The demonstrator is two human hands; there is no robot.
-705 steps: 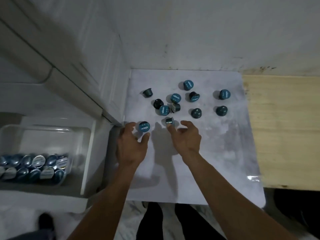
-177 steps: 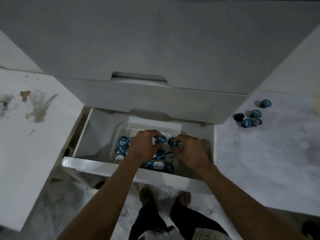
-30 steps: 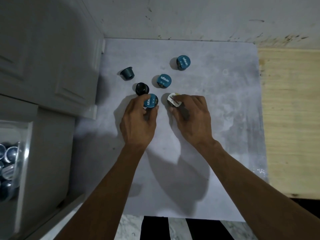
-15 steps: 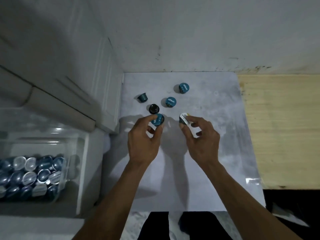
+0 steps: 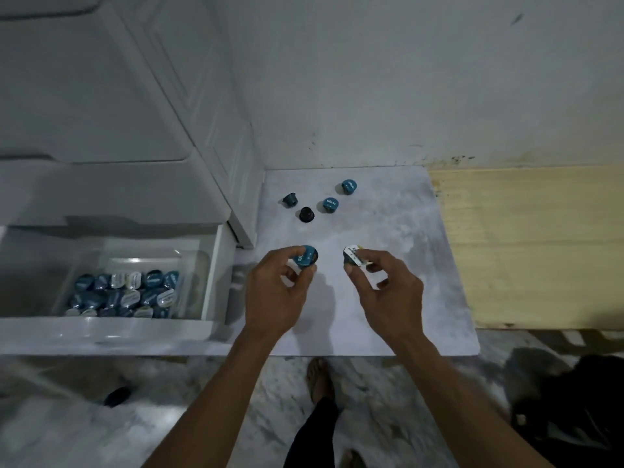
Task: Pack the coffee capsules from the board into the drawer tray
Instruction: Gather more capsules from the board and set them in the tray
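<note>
Board (image 5: pixel 388 298): pale, beside the open drawer; I count four capsules left on it, far end.
Drawer tray (image 5: pixel 199 265): clear, to my left, already well stocked with capsules (image 5: pixel 125 293).
Left hand (image 5: pixel 275 292): fingertips pinch a teal-lidded capsule (image 5: pixel 305 256), lifted off the board.
Right hand (image 5: pixel 388 292): thumb and fingers pinch a silver-lidded capsule (image 5: pixel 352 255), also lifted.
Step, my judgement: carry both left over the drawer wall, lower into a gap, release one at a time; keep pinches firm on the rims.

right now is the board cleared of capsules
No, four capsules lie on the board, and the left hand and right hand each hold another.
</note>
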